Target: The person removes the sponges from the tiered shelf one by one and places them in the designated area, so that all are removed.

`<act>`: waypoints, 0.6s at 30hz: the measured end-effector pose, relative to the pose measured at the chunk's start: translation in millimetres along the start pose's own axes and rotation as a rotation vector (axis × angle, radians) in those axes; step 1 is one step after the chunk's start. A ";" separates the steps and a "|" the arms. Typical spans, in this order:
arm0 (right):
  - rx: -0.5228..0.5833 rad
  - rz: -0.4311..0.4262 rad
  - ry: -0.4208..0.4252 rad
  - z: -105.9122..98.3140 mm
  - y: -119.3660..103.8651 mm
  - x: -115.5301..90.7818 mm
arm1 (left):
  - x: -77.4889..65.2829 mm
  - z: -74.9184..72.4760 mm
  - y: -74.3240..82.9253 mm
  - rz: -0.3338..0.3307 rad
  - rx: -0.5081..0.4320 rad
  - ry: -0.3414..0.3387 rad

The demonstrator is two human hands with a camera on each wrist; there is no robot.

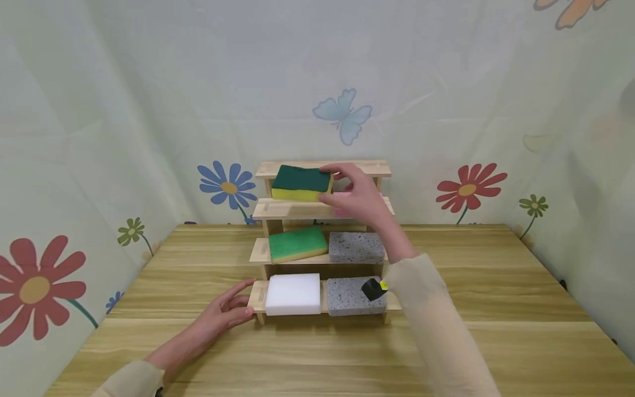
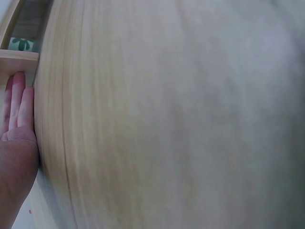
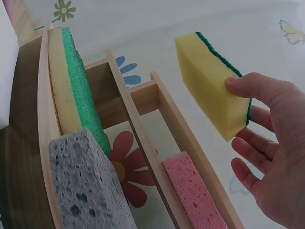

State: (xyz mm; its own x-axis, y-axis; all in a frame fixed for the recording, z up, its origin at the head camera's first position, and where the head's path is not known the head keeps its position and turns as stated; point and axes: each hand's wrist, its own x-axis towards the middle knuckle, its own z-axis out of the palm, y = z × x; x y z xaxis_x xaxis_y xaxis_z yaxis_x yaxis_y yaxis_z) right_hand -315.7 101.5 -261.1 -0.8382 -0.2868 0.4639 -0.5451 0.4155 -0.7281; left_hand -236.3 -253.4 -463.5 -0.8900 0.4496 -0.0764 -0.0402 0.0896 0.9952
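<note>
My right hand (image 1: 361, 194) pinches a yellow scrub sponge (image 3: 209, 88) with a dark green scouring face by its right end. It overlaps the upper shelves in the head view, and the right wrist view shows it raised off the wood. My left hand (image 1: 223, 311) holds the left end of the lowest step of a stepped wooden shelf (image 1: 257, 296), thumb at its front edge. In the left wrist view, the other fingers (image 2: 19, 102) reach straight under a wooden board.
A white sponge (image 1: 293, 294) and a grey speckled sponge (image 1: 349, 306) lie on the lowest step. Above them sit a green-faced sponge (image 1: 298, 244) and another grey one (image 1: 356, 247). A pink sponge (image 3: 193, 191) rests higher up, partly behind my right hand. Flowered cloth (image 1: 248, 71) hangs behind the wooden table (image 1: 317, 358).
</note>
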 end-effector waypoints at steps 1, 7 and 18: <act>0.003 -0.003 0.009 -1.9 0.9 -1.4 | 0.0 0.1 -0.1 0.001 0.000 0.001; 0.025 -0.050 0.043 -12.6 9.2 -9.6 | 0.2 0.3 -0.3 -0.004 -0.002 0.005; 0.057 -0.136 0.121 -35.9 21.2 -29.8 | -0.9 1.9 3.0 -0.021 0.010 0.007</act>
State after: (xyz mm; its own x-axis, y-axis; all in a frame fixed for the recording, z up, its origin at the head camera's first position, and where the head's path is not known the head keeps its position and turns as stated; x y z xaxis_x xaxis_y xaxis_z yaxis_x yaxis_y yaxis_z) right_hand -302.9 149.9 -272.2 -0.7546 -0.2300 0.6146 -0.6546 0.3290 -0.6806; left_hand -234.7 -251.9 -460.5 -0.8919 0.4416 -0.0971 -0.0548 0.1075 0.9927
